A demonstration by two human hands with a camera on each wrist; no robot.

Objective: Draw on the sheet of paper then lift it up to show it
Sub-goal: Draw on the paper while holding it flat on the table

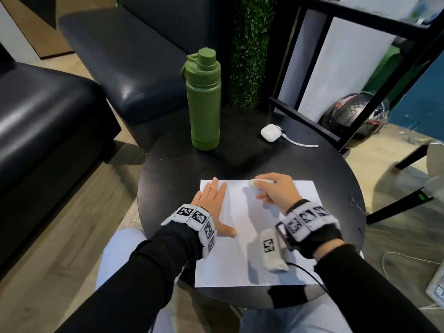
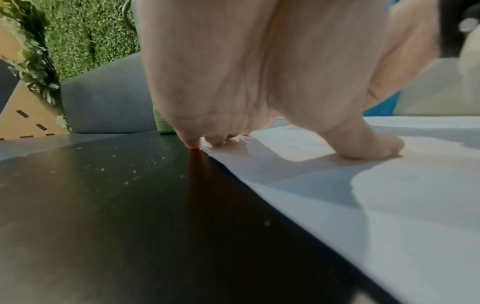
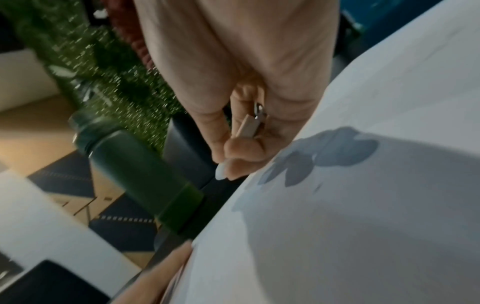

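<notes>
The sheet of paper [image 1: 257,236] lies flat on the round black tabletop [image 1: 168,188], and both hands are on it. The left hand [image 1: 211,203] is spread, fingers straight and palm down, pressing the sheet's left edge; it has hold of nothing. The right hand [image 1: 276,188] hovers over the far edge of the sheet, its grip closed around a pale pen-like thing [image 1: 260,181], which from the head view is only a blurred light stub poking out past the knuckles.

The right wrist view shows what the head view cannot: inside that grip, a slim beige barrel with a small metal clip [image 3: 253,123] is tucked between curled fingers and palm, and the hand's shadow falls on the paper [image 3: 363,205] directly beneath. I cannot tell whether a tip touches the sheet. The left wrist view shows the underside of the left hand [image 2: 259,82], its fingertips [image 2: 374,148] down on the paper [image 2: 389,195] right beside the sheet's edge, and specks scattered on the tabletop [image 2: 103,205] to the outside of it.

Beyond the right grip, well apart, stands a green bottle [image 1: 204,99], and off to the grip's right lies a white earbud case [image 1: 270,132] with a cable [image 1: 300,143] plugged in. No mark on the sheet is clear to me. The only printing visible is the black-and-white square code tags on both wristbands [image 1: 194,217]; no words can be read anywhere.
</notes>
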